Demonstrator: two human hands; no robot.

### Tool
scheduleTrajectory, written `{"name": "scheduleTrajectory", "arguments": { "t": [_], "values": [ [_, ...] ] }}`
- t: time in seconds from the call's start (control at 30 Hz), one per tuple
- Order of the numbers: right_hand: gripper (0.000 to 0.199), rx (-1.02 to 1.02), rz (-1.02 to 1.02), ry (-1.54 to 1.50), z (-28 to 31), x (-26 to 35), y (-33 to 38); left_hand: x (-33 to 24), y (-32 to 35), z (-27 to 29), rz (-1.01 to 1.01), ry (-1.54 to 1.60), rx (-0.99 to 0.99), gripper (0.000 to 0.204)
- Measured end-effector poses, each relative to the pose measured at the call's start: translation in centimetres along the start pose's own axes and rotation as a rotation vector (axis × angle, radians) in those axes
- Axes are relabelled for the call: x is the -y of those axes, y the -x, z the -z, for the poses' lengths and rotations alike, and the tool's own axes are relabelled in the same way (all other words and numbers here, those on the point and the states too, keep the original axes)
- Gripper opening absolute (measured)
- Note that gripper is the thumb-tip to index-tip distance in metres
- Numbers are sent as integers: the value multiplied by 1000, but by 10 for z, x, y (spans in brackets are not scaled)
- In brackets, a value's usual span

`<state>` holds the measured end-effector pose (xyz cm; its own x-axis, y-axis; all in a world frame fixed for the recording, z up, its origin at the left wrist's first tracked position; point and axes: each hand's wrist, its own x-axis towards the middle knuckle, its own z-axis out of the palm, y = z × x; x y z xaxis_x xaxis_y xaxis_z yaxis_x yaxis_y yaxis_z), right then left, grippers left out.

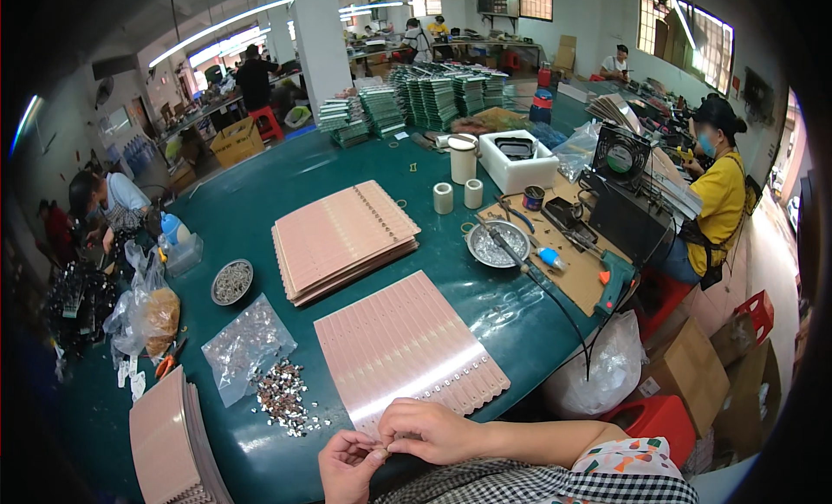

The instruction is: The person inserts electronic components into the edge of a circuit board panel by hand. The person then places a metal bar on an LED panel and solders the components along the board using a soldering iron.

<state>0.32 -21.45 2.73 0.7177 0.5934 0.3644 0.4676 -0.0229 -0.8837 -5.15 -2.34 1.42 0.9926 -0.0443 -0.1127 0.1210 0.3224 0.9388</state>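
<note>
My left hand (348, 466) and my right hand (435, 431) meet at the near edge of the table. Both are closed, thumbs and fingers pinched around something too small to make out. Just beyond them lies a pinkish circuit board panel (403, 344), scored into long strips, with a row of marks along its near right end. To the left of the panel is a loose pile of small shiny metal pieces (283, 396). A clear plastic bag (247, 348) of similar pieces lies beside that pile.
Stacked pink panels (342, 235) lie farther back; another stack (169, 439) sits at near left. A bowl of small parts (232, 282) stands left. Right are a soldering iron (503, 242) across a metal bowl (485, 254), a glue gun (615, 279) and a fan (620, 157). Co-workers sit around.
</note>
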Motion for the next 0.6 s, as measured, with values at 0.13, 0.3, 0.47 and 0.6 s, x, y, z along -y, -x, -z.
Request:
{"name": "scheduleTrajectory", "arguments": {
  "t": [0.13,0.3,0.47,0.6],
  "values": [
    [12,-53,-17,45,2,-2,-1,3,-6,19,-59,-219,-13,12],
    [12,-168,-21,211,14,-1,-2,-25,-36,51,-649,-1292,-228,33],
    [12,-178,-31,283,16,-2,-5,-10,-44,77,-446,-1470,-133,44],
    [12,-195,-3,321,15,-3,-7,-6,-50,84,-533,-1394,-176,24]
  ]
}}
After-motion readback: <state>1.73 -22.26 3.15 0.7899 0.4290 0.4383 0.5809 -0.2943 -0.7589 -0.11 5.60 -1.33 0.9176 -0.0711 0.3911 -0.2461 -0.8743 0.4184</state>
